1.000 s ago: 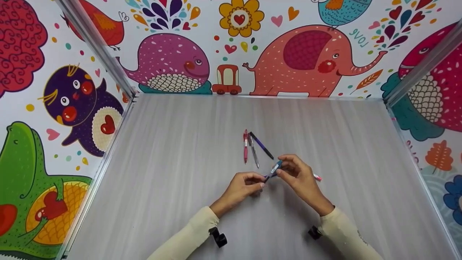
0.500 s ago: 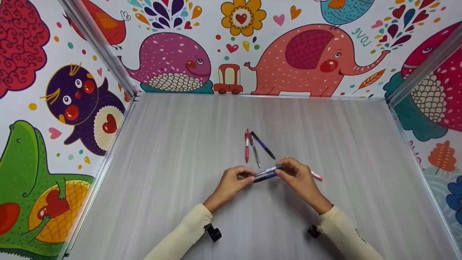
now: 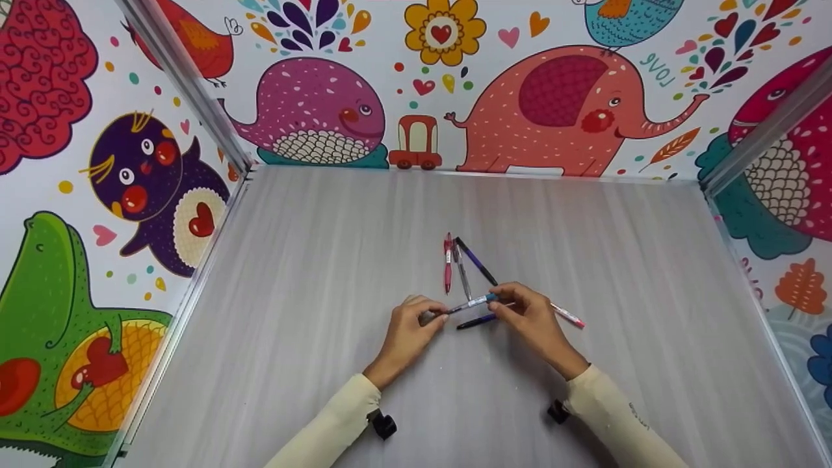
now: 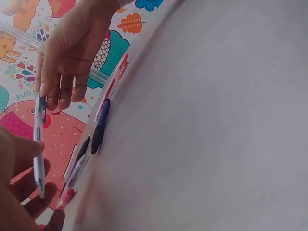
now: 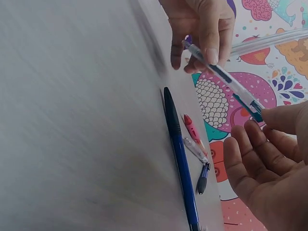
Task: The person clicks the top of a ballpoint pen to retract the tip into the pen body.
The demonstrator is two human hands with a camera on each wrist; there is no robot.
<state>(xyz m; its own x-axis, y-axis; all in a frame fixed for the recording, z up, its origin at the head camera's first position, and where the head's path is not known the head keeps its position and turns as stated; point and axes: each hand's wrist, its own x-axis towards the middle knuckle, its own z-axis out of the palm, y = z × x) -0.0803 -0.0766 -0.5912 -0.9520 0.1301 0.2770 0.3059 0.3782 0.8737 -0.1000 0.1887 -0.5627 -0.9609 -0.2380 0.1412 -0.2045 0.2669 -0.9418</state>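
Note:
A clear pen with a teal end (image 3: 471, 303) is held between both hands, above the table. My left hand (image 3: 408, 335) pinches its tip end between thumb and fingers. At the other end, my right hand (image 3: 534, 325) pinches the teal clip part, its remaining fingers loosely bent in the right wrist view. Just below the held pen lies a blue pen with a black cap (image 5: 179, 159), partly covered by my right hand in the head view.
Farther back on the grey table (image 3: 312, 260) lie a red pen (image 3: 448, 263), a clear grey pen (image 3: 463, 276) and a purple-and-black pen (image 3: 478, 261). A red-and-white pen (image 3: 569, 316) lies right of my right hand. Printed walls (image 3: 312, 110) border the table.
The teal-ended pen has swung from steep to a flatter slant and shifted left. My left hand has moved left with its fingers now on the tip end. My right hand has shifted slightly left.

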